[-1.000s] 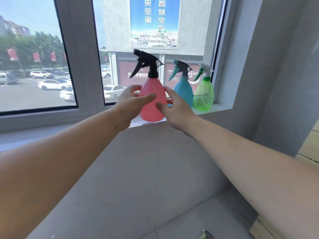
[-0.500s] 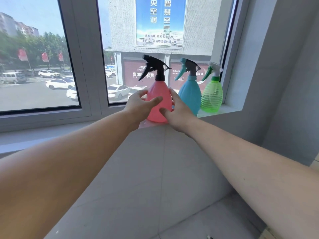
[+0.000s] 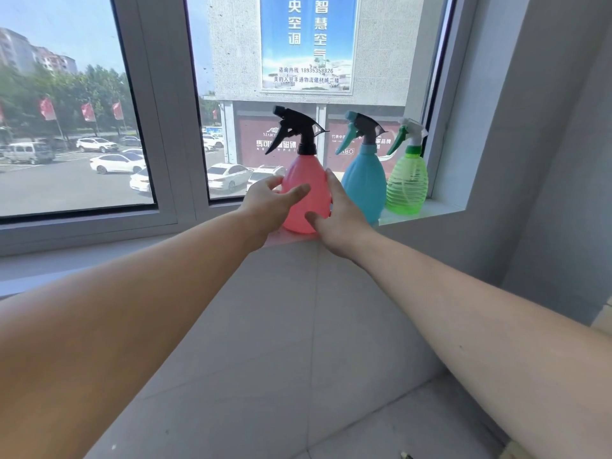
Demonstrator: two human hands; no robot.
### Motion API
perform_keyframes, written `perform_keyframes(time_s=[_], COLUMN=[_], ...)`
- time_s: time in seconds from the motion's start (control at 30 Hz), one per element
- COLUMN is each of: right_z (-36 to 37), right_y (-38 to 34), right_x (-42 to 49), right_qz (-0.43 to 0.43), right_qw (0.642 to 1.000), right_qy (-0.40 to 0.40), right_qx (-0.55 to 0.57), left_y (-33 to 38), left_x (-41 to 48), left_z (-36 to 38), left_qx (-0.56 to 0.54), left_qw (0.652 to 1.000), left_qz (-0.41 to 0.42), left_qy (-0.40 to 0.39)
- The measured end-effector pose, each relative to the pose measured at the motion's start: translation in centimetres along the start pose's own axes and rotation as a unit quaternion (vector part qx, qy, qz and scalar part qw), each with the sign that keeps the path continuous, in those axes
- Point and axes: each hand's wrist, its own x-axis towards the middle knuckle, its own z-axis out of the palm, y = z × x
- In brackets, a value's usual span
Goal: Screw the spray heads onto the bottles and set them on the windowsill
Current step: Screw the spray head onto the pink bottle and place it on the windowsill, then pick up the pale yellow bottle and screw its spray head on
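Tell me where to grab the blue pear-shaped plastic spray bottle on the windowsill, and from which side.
Probably its narrow neck below the grey spray head, coming from the front. The blue bottle stands upright, its wide belly crowded by the pink plastic bottle and the green ribbed bottle beside it.

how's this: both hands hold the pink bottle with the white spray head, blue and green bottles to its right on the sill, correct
One slip: in the head view the pink bottle has a black spray head, not white. Left hand and right hand hold it, with the blue bottle and green bottle to its right on the windowsill.
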Motion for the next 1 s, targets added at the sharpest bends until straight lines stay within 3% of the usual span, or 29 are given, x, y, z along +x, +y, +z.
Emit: perform_keyframes(time_s=[0.2, 0.43, 0.53, 0.67, 0.8, 1.0], right_z=[-0.6, -3.3, -4.3, -4.0, -3.6, -2.1], right_y=[-0.3, 1.9, 5.5, 12.0, 19.8, 30.3], right_x=[-1.4, -7.5, -10.6, -14.4, -18.7, -24.1], right_qz=[-0.008, -0.005, 0.051, 0.148, 0.251, 0.41], right_qw=[1.0, 0.998, 0.996, 0.988, 0.968, 0.909], right_qy=[0.017, 0.058, 0.07, 0.04, -0.01, -0.071], right_qx=[0.004, 0.011, 0.022, 0.03, 0.005, 0.03], left_y=[0.4, -0.2, -2.5, -7.0, -14.3, -25.7], left_x=[-1.1, -7.8, -10.9, -12.9, -14.1, -16.0], left_z=[0.3, 1.6, 3.7, 6.8, 11.5, 17.0], left_qx=[0.006, -0.017, -0.009, 0.01, 0.073, 0.198], left_qw=[1.0, 0.989, 0.996, 0.994, 0.957, 0.885], left_qz=[-0.008, 0.051, 0.066, -0.027, -0.153, -0.257], left_qy=[0.023, 0.134, 0.053, -0.11, -0.235, -0.333])
